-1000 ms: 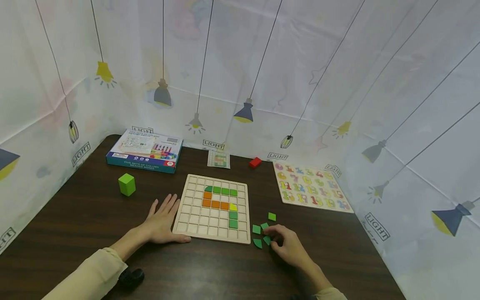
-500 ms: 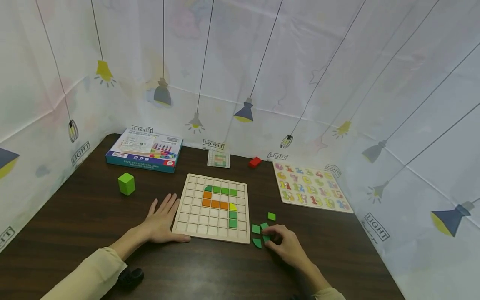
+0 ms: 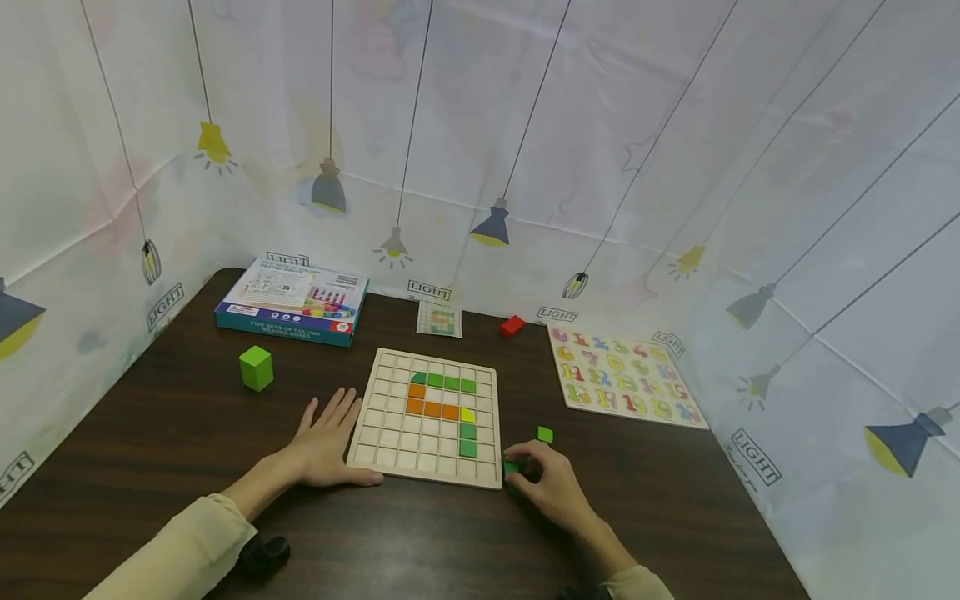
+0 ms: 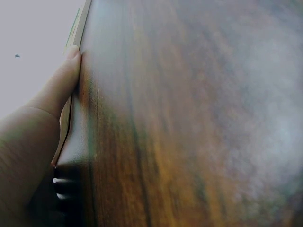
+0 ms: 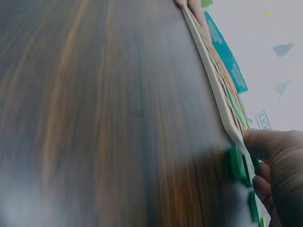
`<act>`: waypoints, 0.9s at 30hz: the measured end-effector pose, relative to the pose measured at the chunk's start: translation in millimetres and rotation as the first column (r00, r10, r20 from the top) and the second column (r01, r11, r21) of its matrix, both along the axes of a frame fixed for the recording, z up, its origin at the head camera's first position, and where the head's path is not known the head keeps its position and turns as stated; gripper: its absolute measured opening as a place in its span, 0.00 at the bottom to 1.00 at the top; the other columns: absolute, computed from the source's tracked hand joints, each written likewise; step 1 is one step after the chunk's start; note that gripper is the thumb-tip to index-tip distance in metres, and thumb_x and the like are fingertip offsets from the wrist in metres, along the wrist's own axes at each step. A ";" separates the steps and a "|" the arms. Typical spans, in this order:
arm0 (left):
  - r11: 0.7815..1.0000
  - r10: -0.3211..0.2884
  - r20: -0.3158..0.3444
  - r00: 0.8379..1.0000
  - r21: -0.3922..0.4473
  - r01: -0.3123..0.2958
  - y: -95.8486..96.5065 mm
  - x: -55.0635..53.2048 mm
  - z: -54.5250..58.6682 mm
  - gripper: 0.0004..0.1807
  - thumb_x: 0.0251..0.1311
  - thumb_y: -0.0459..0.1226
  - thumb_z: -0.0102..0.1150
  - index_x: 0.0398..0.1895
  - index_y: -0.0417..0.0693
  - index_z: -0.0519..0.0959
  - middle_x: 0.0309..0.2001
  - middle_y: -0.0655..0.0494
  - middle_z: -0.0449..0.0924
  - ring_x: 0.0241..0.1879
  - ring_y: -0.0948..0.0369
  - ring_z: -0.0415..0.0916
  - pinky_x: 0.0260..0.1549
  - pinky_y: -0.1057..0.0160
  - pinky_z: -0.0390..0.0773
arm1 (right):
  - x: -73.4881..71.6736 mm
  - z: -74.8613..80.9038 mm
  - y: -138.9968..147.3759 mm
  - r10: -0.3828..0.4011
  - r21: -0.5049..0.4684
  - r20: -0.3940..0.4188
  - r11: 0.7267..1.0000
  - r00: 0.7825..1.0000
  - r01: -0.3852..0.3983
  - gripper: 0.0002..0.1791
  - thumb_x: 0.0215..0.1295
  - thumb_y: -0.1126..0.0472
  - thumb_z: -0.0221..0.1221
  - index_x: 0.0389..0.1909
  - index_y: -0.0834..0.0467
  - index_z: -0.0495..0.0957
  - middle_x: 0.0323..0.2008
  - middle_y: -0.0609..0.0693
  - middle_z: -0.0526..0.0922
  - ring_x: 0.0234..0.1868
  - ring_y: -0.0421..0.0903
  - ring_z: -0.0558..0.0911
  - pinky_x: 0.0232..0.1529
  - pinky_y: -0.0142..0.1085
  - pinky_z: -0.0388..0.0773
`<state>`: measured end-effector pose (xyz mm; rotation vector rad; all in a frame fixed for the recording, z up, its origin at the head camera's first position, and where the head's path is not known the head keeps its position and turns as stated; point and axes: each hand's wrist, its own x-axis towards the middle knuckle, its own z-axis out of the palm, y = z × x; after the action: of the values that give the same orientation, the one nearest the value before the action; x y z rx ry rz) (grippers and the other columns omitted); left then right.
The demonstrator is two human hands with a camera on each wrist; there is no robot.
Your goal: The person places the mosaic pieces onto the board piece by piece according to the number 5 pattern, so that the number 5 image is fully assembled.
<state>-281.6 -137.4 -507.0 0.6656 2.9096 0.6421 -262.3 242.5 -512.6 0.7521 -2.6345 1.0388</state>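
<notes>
A wooden grid board [image 3: 423, 462] lies mid-table, with orange, green and yellow tiles set in some cells. My left hand [image 3: 327, 446] lies flat with spread fingers at the board's left side, its thumb along the near left corner. In the left wrist view that thumb [image 4: 66, 75] touches the board's edge. By the board's right edge, my right hand [image 3: 551, 483] pinches a green tile [image 3: 512, 467] between thumb and fingertips. Other green tiles [image 5: 236, 163] lie close by, mostly hidden under this hand in the head view. A light green square tile [image 3: 545, 434] lies just beyond it.
A number puzzle board [image 3: 626, 375] lies at the right. Behind the grid board are a small pattern card [image 3: 439, 320] and a red block [image 3: 512, 326]. A flat toy box [image 3: 285, 327] and a green block [image 3: 257, 368] stand at the left.
My right hand has moved left to the board's right edge, over the green tiles, and now pinches one. The left hand stays in place. The head view has shifted slightly.
</notes>
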 end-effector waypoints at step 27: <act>1.000 0.003 -0.010 1.000 0.008 -0.003 -2.3 -7.1 -13.6 0.71 0.38 0.76 0.53 0.73 0.33 0.46 0.73 0.38 0.37 0.72 0.45 0.30 0.62 0.38 0.28 | -8.0 -5.8 -51.6 0.139 0.018 -0.096 0.990 0.986 -0.138 0.16 0.52 0.66 0.70 0.42 0.57 0.79 0.37 0.46 0.80 0.30 0.41 0.76 0.29 0.30 0.75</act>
<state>-288.7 -139.7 -520.6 0.6667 2.9193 0.6533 -270.3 190.9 -518.5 0.9745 -2.5386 0.9957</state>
